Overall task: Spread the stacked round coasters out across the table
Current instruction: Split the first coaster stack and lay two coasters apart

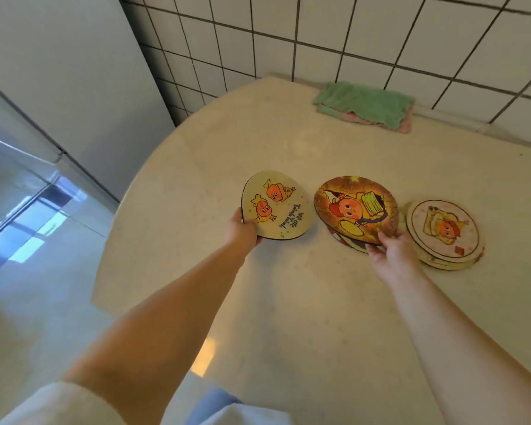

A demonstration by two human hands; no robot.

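Note:
My left hand (243,231) grips the near edge of a pale yellow round coaster (281,204) printed with two orange cartoon figures, held just above the table. My right hand (388,245) pinches the near rim of an orange-brown coaster (354,207), tilted up over another coaster (344,240) whose edge peeks out beneath it. To the right, a short stack of coasters (445,234) with a cream cartoon top lies flat on the table.
The round beige table (288,302) butts against a white tiled wall (350,35). A folded green cloth (364,104) lies at the table's far edge. A grey cabinet (74,72) stands to the left, and the floor lies below the table's left rim.

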